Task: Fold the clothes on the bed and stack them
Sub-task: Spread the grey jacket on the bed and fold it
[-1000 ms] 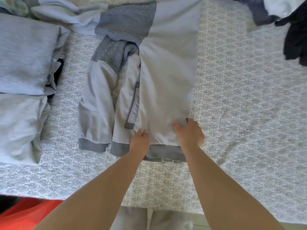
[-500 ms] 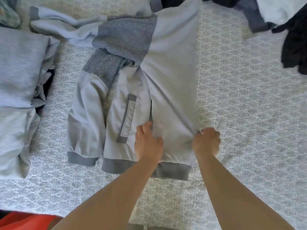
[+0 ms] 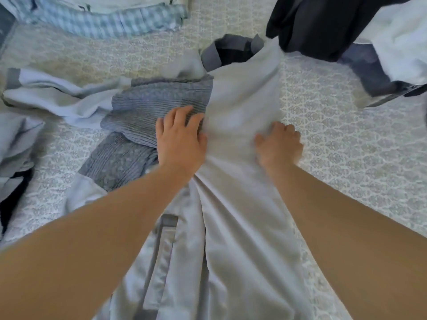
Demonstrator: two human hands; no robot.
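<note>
Lying lengthwise along the patterned white bed (image 3: 346,158), pale grey jacket with ribbed darker shoulders (image 3: 240,227). Left hand (image 3: 180,139) pressing flat, fingers spread; right hand (image 3: 280,144) bunching fabric at 3 o'clock.

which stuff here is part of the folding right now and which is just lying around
In use: grey jacket, left hand resting on its ribbed panel, right hand pressing its body.

Lying about: checked cloth, black garment, white garment, patterned bedspread.
</note>
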